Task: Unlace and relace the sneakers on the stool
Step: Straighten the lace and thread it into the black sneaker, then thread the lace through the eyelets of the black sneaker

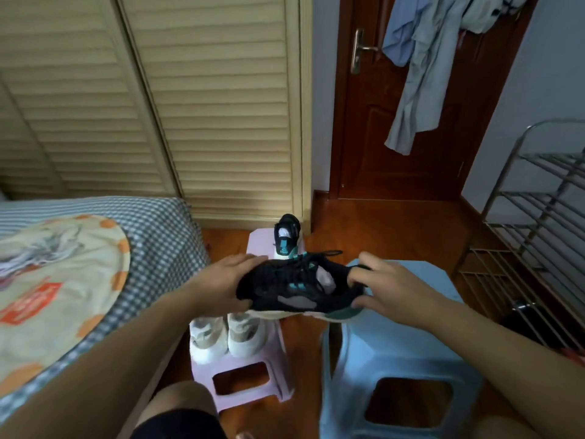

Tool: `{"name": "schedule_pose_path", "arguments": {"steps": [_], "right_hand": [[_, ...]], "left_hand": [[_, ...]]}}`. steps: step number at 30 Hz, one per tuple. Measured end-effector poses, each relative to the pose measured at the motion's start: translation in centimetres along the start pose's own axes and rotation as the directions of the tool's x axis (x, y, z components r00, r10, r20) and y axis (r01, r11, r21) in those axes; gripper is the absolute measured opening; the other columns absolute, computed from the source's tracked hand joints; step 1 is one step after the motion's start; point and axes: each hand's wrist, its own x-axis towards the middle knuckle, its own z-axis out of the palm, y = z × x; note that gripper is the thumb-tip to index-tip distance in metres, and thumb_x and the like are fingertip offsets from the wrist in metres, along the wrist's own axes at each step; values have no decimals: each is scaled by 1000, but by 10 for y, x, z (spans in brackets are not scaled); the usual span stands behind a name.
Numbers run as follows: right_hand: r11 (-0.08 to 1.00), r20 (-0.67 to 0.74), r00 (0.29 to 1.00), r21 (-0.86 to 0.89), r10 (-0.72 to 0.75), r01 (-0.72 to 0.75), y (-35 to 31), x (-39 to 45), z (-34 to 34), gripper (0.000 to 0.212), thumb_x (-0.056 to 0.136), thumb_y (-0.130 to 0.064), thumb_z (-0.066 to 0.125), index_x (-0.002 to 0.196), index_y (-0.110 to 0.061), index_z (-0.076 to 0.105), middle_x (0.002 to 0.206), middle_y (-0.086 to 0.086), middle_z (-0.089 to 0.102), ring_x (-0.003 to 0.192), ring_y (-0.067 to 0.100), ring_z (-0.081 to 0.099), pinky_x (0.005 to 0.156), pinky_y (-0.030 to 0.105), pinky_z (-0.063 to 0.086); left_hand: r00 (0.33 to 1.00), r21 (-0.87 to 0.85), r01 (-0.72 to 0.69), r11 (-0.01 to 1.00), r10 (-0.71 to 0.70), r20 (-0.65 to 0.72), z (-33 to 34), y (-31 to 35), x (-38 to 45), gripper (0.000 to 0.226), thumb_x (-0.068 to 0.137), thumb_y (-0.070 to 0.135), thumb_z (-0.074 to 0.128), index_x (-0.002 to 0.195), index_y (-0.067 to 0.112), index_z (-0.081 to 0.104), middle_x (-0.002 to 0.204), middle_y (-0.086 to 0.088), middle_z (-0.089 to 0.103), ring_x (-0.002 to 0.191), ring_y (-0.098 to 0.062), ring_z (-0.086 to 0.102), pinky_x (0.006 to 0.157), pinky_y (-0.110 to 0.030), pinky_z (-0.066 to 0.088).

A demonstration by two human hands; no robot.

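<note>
A black sneaker with teal stripes and a white sole hangs in the air between both hands, lying sideways with its toe to the left. My left hand grips the toe end. My right hand grips the heel, fingers curled over the collar. Its black lace trails loose at the top. The matching black sneaker stands upright on the far end of a pink stool. Two white sneakers sit side by side on the near part of that stool.
A light blue stool stands right of the pink one. A bed with a checked cover lies at the left. A metal rack stands at the right, and a louvred wardrobe and a brown door are behind.
</note>
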Motion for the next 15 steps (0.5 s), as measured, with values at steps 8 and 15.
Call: {"name": "schedule_pose_path", "arguments": {"steps": [8, 15], "right_hand": [[906, -208, 887, 191, 413, -377, 7, 111, 17, 34, 80, -53, 77, 94, -30, 57, 93, -12, 53, 86, 15, 56, 71, 35, 46], [772, -250, 733, 270, 633, -575, 80, 194, 78, 47, 87, -47, 72, 121, -17, 58, 112, 3, 61, 105, 24, 60, 86, 42, 54]], "left_hand": [[791, -375, 554, 743, -610, -41, 72, -60, 63, 56, 90, 26, 57, 144, 19, 42, 139, -12, 53, 122, -32, 55, 102, -46, 48], [844, -324, 529, 784, -524, 111, 128, -81, 215, 55, 100, 30, 56, 151, 24, 35, 138, -9, 59, 118, -29, 61, 93, -39, 52]]}}
